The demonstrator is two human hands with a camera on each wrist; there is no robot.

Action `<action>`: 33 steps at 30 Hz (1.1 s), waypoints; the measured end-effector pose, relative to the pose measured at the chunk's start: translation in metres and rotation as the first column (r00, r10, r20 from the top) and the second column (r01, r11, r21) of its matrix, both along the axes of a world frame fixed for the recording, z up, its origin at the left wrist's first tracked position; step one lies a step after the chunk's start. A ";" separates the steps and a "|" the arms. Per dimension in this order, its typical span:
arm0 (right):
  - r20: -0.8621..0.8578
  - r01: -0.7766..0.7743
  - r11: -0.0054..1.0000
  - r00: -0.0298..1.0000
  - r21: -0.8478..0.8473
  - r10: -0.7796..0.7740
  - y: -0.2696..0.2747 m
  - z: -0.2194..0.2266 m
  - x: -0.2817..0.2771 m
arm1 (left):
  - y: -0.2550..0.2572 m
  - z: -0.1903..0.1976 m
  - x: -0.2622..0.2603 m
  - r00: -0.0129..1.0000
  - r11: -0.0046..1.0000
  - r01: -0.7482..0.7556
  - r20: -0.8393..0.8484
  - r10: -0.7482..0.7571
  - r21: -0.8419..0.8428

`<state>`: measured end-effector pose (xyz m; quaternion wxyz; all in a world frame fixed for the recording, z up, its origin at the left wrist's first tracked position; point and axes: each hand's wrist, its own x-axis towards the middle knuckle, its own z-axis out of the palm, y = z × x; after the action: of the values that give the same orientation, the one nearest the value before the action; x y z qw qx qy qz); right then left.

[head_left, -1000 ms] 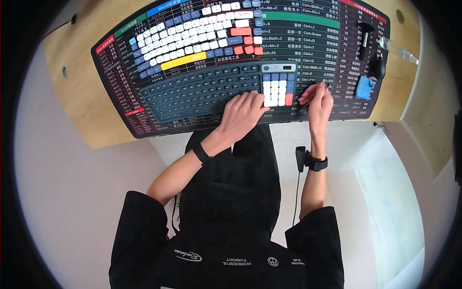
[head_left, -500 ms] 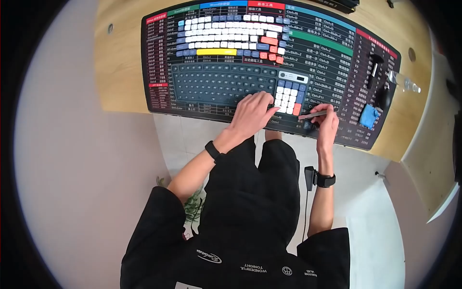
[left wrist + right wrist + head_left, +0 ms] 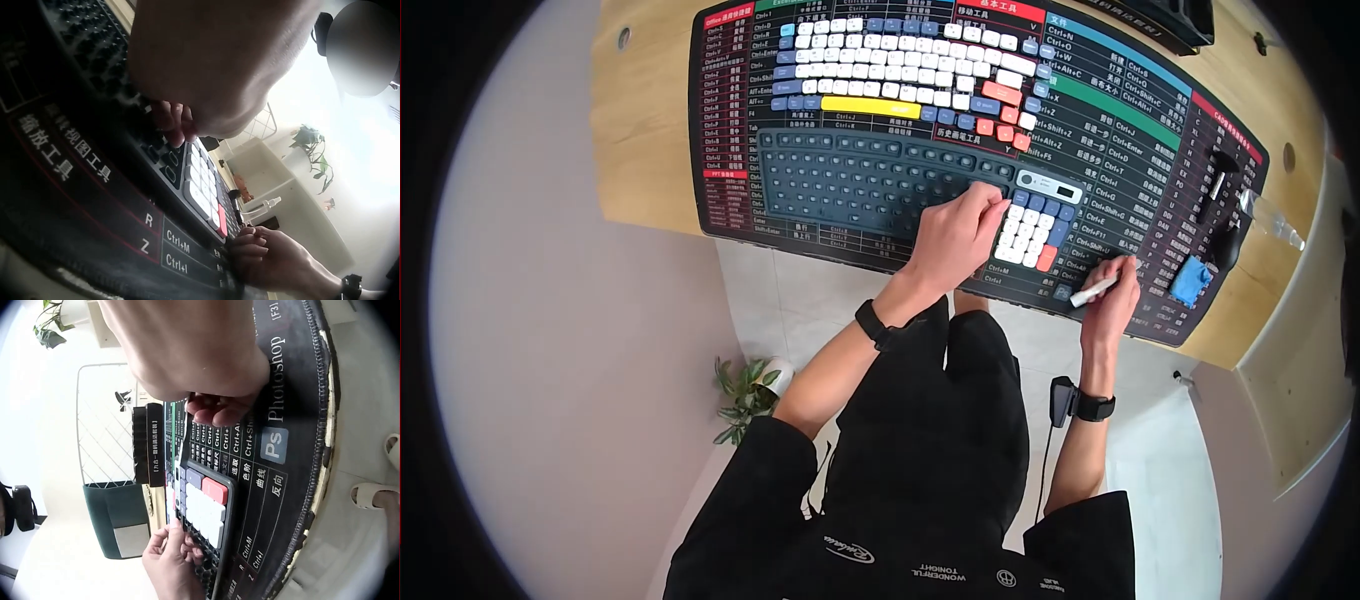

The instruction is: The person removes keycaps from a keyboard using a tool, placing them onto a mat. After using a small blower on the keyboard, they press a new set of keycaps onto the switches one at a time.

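Note:
A dark keyboard (image 3: 850,185) has bare switches over its main part, with white, blue and red caps on its number pad (image 3: 1020,235). The left hand (image 3: 950,240) is over the keyboard at the pad's upper left edge; in the right wrist view, thumb and index finger of that hand (image 3: 174,559) meet, and whether anything is between them cannot be made out. Right of the pad, the right hand (image 3: 1112,300) pinches a slim pale tool (image 3: 1092,291), its end apart from the keys. Loose keycaps (image 3: 880,70) lie in rows behind the keyboard.
A printed desk mat (image 3: 1100,150) lies under everything. At its right are a black brush (image 3: 1222,175), a black blower (image 3: 1226,245), a clear bottle (image 3: 1275,220) and a blue cloth (image 3: 1191,282). A black box (image 3: 1170,20) stands at the back.
The head view has shifted. The left hand has moved up along the pad's left edge. The right hand has drawn the tool away from the pad's lower right corner.

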<state>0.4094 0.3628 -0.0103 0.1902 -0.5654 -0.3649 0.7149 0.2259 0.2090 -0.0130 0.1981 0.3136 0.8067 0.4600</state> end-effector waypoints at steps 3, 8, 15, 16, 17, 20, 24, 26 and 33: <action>0.023 0.007 1.000 1.000 0.021 -0.007 -0.003 -0.003 -0.004 | -0.003 -0.002 -0.003 0.999 0.998 -0.022 0.045 0.020 0.053; 0.092 0.036 0.998 0.995 0.060 -0.042 -0.005 -0.003 -0.010 | -0.007 -0.009 -0.006 0.980 0.988 -0.103 0.185 0.080 0.119; 0.145 0.031 0.999 0.989 0.043 -0.037 -0.002 -0.001 -0.014 | -0.028 0.016 -0.009 0.984 0.975 -0.176 0.059 0.170 0.137; 0.144 0.030 0.998 0.989 0.052 -0.037 -0.003 -0.001 -0.014 | -0.041 0.016 -0.010 0.976 0.973 -0.203 0.102 0.192 0.106; 0.150 0.031 0.998 0.988 0.047 -0.038 -0.004 -0.001 -0.013 | -0.044 0.015 -0.013 0.961 0.953 -0.276 0.067 0.269 0.128; 0.156 0.026 0.998 0.987 0.051 -0.034 -0.004 -0.001 -0.015 | -0.082 0.002 -0.017 0.892 0.920 -0.391 0.258 0.371 0.026; 0.168 0.017 0.997 0.985 0.071 -0.028 -0.004 0.000 -0.013 | -0.106 0.006 -0.016 0.906 0.947 -0.303 0.277 0.321 -0.110; 0.153 0.013 0.998 0.988 0.060 -0.022 -0.003 -0.002 -0.013 | -0.104 0.009 -0.013 0.904 0.956 -0.241 0.319 0.284 -0.169; 0.149 0.002 0.998 0.989 0.069 -0.013 -0.004 -0.003 -0.012 | -0.083 0.024 -0.003 0.552 0.951 -0.075 0.781 0.291 -0.301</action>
<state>0.3976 0.3592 -0.0135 0.1844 -0.6118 -0.4005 0.6568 0.2233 0.1264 0.0109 0.5336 -0.0464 0.6997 0.4728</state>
